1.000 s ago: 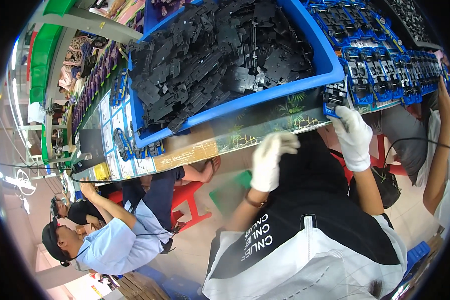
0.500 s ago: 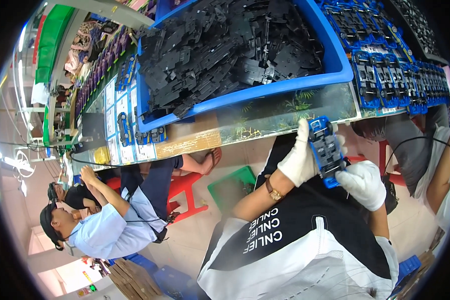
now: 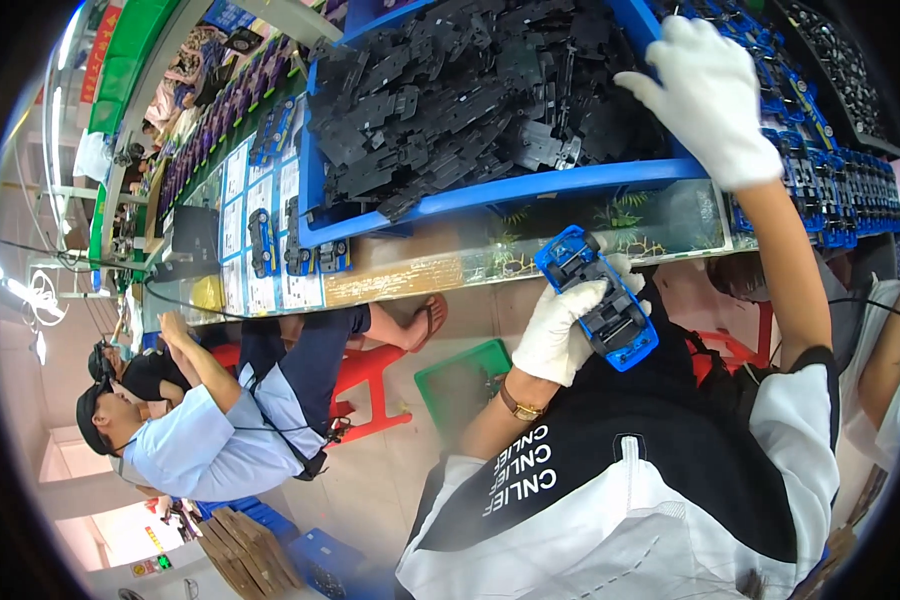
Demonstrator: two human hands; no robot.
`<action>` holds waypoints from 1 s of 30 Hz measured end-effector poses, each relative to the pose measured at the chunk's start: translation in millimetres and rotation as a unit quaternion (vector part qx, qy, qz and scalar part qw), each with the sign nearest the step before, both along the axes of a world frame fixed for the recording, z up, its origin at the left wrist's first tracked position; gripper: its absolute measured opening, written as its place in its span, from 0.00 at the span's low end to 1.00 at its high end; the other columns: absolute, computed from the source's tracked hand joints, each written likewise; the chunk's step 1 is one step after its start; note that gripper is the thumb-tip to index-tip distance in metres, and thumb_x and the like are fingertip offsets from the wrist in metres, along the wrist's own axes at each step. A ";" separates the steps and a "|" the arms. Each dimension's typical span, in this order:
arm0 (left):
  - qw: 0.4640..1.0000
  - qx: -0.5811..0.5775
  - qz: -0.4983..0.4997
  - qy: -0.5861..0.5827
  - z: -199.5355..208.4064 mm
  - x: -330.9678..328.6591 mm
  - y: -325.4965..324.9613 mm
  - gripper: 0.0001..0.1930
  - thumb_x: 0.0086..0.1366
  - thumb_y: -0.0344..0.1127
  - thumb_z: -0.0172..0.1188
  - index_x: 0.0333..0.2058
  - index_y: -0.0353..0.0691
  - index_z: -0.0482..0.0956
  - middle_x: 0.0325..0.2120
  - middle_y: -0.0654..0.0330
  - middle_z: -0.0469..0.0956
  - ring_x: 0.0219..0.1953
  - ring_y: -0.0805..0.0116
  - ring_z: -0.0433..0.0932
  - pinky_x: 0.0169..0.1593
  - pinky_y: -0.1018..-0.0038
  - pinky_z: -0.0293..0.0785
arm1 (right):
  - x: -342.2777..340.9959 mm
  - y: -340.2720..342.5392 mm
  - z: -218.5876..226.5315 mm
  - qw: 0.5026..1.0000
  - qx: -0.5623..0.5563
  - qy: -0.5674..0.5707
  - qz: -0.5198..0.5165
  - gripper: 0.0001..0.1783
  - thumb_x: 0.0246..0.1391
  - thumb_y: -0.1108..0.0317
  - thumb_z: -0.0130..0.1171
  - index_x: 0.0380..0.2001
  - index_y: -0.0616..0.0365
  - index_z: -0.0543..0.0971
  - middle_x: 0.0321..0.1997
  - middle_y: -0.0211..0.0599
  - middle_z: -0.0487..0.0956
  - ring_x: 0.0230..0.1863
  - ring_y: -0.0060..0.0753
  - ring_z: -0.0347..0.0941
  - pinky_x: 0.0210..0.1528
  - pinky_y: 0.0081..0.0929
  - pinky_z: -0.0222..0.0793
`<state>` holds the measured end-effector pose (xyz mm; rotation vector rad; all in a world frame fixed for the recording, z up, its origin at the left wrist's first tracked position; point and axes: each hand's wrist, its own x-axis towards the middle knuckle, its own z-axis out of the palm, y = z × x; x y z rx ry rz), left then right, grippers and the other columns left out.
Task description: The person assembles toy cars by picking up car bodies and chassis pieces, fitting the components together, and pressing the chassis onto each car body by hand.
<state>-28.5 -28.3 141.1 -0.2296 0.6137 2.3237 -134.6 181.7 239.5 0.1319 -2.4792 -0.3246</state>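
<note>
My left hand (image 3: 553,340), in a white glove, grips a blue toy car (image 3: 615,318) by its side, thumb across the black underside, which faces up. The car is in front of my chest, just off the table's near edge. My right hand (image 3: 715,105), gloved too, is stretched out over the right rim of a blue bin (image 3: 530,187). Its thumb stands away from the fingers, and nothing shows in it. Black plastic car base plates (image 3: 450,100) fill the bin in a loose heap.
Rows of blue toy cars (image 3: 835,185) stand right of the bin. Beyond them is a black tray (image 3: 835,80) of small dark parts. A few cars (image 3: 315,257) lie on white sheets at left. A co-worker (image 3: 195,435) sits to the left, by a red stool (image 3: 375,385).
My right hand has let go of the toy car and moved up and forward to the bin's right rim. The left hand has shifted slightly left with the car, now tilted.
</note>
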 end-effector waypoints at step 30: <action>0.994 0.047 0.017 0.094 52.7 -29.3 -17.9 0.37 0.58 0.29 0.60 0.64 0.47 0.52 0.50 0.46 0.72 0.45 0.53 0.78 0.46 0.59 0.78 | 100.9 -10.8 -20.3 0.609 -0.748 -0.255 0.067 0.10 0.52 0.67 0.58 0.23 0.61 0.71 0.22 0.30 0.74 0.15 0.14 0.68 0.18 0.12 0.62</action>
